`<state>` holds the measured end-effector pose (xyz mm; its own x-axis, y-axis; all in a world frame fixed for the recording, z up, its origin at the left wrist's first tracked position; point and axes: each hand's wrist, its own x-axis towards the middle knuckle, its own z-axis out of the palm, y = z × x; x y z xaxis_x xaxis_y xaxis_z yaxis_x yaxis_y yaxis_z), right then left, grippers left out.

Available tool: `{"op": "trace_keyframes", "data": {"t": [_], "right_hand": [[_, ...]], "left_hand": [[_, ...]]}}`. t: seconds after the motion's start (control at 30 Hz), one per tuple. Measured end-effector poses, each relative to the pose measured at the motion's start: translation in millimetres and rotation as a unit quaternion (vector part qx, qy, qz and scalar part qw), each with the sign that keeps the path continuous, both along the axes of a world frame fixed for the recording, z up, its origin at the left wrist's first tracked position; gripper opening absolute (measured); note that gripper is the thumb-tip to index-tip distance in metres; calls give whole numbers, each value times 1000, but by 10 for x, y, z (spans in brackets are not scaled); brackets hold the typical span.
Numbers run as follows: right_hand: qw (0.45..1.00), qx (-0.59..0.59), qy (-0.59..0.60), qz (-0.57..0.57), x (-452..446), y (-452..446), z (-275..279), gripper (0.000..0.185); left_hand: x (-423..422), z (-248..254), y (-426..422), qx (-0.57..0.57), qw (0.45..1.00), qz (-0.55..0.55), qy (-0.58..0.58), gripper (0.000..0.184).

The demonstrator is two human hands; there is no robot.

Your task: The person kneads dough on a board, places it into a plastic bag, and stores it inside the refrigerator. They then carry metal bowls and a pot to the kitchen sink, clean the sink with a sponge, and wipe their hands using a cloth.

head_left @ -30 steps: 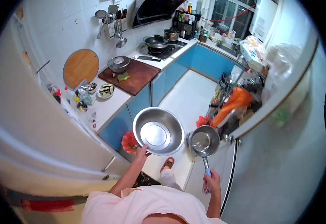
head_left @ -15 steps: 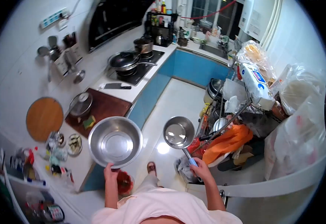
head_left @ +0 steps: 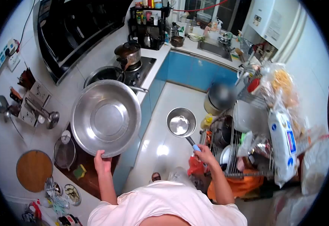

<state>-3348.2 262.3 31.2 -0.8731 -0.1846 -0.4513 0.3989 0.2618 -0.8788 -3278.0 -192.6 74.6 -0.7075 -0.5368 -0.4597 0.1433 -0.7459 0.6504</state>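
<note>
My left hand (head_left: 103, 162) grips the near rim of a large steel basin (head_left: 109, 116), thumb over the edge. The basin is tilted toward me, its inside bare, and it covers part of the brown cutting board (head_left: 89, 180) and the counter. My right hand (head_left: 206, 153) is closed round the blue-grey handle of a small steel saucepan (head_left: 181, 122), held out over the floor. Its inside is shiny; whether it holds liquid I cannot tell. Left of the basin are a lidded glass bowl or strainer (head_left: 65, 152) and a yellow-green sponge (head_left: 79, 171).
A gas stove (head_left: 145, 69) with a lidded pot (head_left: 128, 54) and a wok (head_left: 100, 73) stands beyond the basin. A sink (head_left: 214, 49) is at the far end. On the right, a wire rack (head_left: 243, 171) holds dishes and bags near my right arm.
I have moved forward into the kitchen, with the stove and sink now closer. Both hands keep their hold; the basin has come up higher and now overlaps the wok and board.
</note>
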Motion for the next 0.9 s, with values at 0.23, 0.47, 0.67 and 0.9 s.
{"op": "trace_keyframes", "data": {"t": [0.23, 0.47, 0.67, 0.9], "right_hand": [[998, -10, 41, 42, -2398, -87, -37, 23], [992, -30, 17, 124, -4966, -294, -44, 9], [986, 7, 44, 158, -7058, -749, -333, 12], [978, 94, 45, 183, -8859, -1329, -849, 18]], "left_hand": [[-1545, 128, 286, 15, 999, 31, 29, 23], [-2976, 118, 631, -16, 992, 91, 84, 37], [-4047, 187, 961, 7, 989, 109, 101, 44], [-5281, 209, 1047, 22, 990, 99, 95, 48]]}}
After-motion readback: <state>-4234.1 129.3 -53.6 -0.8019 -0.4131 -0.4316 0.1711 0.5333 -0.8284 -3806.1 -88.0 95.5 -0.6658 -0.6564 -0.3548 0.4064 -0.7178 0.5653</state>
